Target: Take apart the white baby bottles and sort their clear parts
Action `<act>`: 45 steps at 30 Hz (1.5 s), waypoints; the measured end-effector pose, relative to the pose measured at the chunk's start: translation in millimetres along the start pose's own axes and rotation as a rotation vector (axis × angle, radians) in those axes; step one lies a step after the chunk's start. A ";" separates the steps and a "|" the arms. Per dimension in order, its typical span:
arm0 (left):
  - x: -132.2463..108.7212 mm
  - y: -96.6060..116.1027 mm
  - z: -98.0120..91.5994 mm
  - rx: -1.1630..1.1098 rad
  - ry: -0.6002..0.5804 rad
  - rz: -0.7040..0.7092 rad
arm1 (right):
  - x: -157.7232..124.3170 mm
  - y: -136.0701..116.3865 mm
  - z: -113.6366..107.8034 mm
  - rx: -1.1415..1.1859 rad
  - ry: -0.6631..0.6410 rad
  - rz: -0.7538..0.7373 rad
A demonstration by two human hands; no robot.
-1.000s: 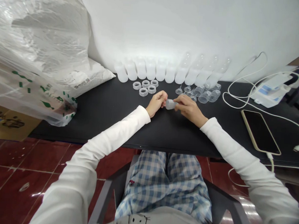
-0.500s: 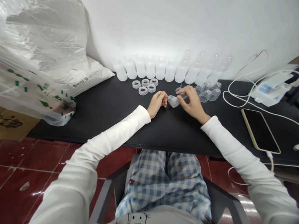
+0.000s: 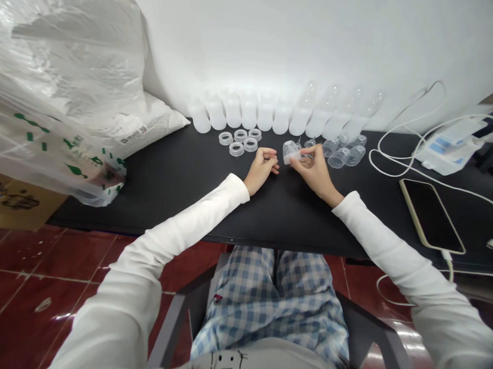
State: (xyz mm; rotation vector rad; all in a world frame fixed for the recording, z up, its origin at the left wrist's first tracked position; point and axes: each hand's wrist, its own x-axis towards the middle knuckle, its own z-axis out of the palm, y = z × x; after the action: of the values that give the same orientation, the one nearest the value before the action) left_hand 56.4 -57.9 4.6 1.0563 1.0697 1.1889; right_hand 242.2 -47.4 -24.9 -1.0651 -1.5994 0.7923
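Far side of the worktop (image 3: 155,185): bottles (image 3: 265,116) in a row, right-hand four capped. Rings (image 3: 236,153), five, just near of the row, left of centre. Left hand (image 3: 260,171) nearer and right of those, fingers curled; can't tell if anything's inside. Cap (image 3: 290,150) mid-worktop, tilted, pinched in right hand (image 3: 318,174). Loose caps (image 3: 339,158) just right of it, farther back. Phone (image 3: 434,216) near right, cable (image 3: 448,262) plugged in.

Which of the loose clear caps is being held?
The clear cap between the thumb and fingers of the right hand; the other loose caps sit farther right, on the black table.
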 end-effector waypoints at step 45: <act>2.8 6.1 -4.8 0.143 -0.147 0.148 | -0.6 -25.6 -8.5 -0.330 -0.137 -0.253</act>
State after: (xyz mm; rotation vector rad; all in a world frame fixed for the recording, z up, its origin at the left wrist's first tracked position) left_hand 50.8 -54.3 9.6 1.3330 0.9857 1.1446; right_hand 244.0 -58.1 -0.2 -1.0248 -1.9843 0.4486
